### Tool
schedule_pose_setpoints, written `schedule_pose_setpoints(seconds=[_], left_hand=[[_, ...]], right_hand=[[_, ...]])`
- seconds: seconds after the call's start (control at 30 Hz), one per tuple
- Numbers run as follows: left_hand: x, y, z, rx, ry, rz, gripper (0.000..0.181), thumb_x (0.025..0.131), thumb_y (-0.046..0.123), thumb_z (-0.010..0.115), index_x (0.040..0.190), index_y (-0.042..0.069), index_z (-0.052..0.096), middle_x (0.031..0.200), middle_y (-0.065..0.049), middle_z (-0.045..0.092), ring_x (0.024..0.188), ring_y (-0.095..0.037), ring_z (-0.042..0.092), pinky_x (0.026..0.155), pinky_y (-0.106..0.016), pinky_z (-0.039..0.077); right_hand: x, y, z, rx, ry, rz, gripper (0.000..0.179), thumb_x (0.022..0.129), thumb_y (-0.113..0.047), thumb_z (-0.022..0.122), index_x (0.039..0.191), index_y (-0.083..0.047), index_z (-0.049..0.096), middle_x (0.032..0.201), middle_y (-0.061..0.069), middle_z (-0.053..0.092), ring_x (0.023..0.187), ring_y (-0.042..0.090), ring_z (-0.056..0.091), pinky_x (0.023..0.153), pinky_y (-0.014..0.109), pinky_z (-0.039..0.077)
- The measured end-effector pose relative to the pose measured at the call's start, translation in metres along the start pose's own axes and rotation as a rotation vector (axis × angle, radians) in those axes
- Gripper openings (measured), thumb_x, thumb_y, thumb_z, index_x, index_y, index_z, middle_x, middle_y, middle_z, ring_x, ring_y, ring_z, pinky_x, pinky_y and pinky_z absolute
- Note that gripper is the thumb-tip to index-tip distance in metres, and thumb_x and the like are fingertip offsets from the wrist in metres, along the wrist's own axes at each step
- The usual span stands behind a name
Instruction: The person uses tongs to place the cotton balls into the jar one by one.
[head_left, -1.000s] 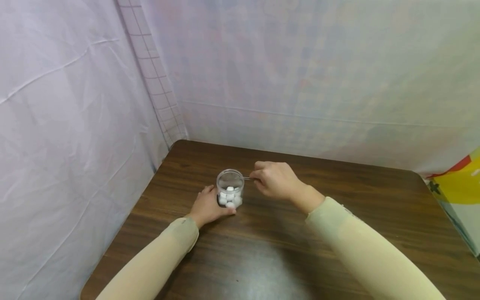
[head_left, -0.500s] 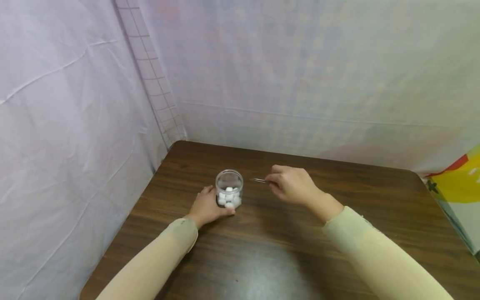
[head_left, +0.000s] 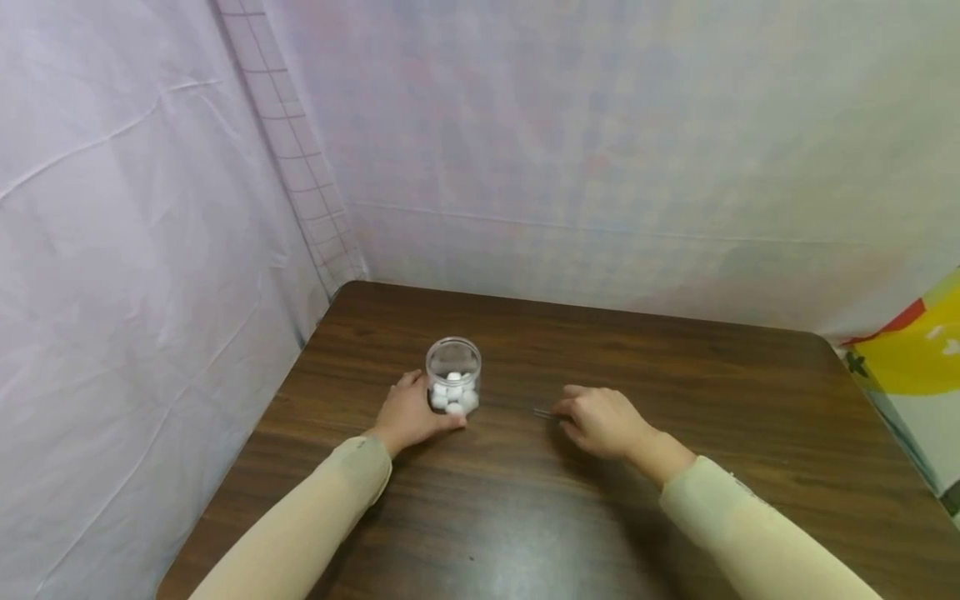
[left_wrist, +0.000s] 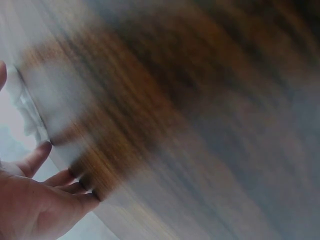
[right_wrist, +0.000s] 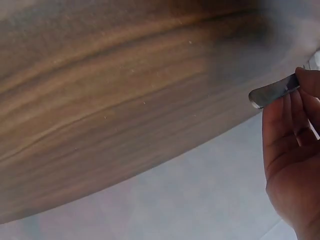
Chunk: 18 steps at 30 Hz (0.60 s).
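A clear round jar (head_left: 453, 360) stands lidless on the table, left of centre in the head view. Several white balls (head_left: 450, 393) that look like cotton fill its lower part. My left hand (head_left: 408, 412) holds the jar from the left, thumb along the near side. Only part of the jar (left_wrist: 26, 107) shows at the left edge of the left wrist view. My right hand (head_left: 603, 422) pinches metal tweezers (head_left: 543, 412), low over the table to the right of the jar. In the right wrist view the broad end of the tweezers (right_wrist: 272, 93) sticks out past the thumb; no ball shows at the tips.
The dark wood-grain table (head_left: 675, 367) has rounded far corners. A pale cloth (head_left: 600, 167) hangs behind it, and another white cloth (head_left: 135, 292) hangs along the left. A yellow and red item (head_left: 918, 354) sits beyond the right edge.
My right hand has drawn the tweezers away from the jar's rim, to the right, then down and nearer to me. The left hand stays on the jar.
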<state>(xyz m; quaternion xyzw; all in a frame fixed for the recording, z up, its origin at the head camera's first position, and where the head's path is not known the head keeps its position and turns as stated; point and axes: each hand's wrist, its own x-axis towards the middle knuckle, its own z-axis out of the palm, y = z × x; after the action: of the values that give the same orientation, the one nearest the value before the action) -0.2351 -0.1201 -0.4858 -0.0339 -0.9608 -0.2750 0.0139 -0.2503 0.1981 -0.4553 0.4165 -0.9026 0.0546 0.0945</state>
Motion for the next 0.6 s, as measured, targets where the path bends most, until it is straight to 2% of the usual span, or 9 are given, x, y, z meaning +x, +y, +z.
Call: schedule_pose_setpoints(seconds=[0.2,0.6], left_hand=[[0.001,0.0,0.001,0.009,-0.003,0.003,0.095,0.059,0.061,0.076,0.132,0.007,0.047,0.137,-0.021,0.04,0.125,-0.038,0.035,0.105,-0.05,0.022],[0.001,-0.001,0.002,0.015,-0.001,0.008,0.096,0.06,0.062,0.076,0.132,0.006,0.047,0.137,-0.022,0.039,0.126,-0.038,0.034,0.105,-0.051,0.022]], right_hand=[[-0.005,-0.001,0.008,0.012,-0.01,0.015,0.017,0.077,-0.02,0.07,0.094,-0.015,0.071,0.083,-0.008,0.054,0.063,0.008,0.054,0.049,0.028,0.047],[-0.008,0.001,0.017,0.021,-0.008,0.013,0.019,0.077,-0.02,0.072,0.095,-0.015,0.07,0.083,-0.007,0.053,0.065,0.013,0.057,0.052,0.034,0.05]])
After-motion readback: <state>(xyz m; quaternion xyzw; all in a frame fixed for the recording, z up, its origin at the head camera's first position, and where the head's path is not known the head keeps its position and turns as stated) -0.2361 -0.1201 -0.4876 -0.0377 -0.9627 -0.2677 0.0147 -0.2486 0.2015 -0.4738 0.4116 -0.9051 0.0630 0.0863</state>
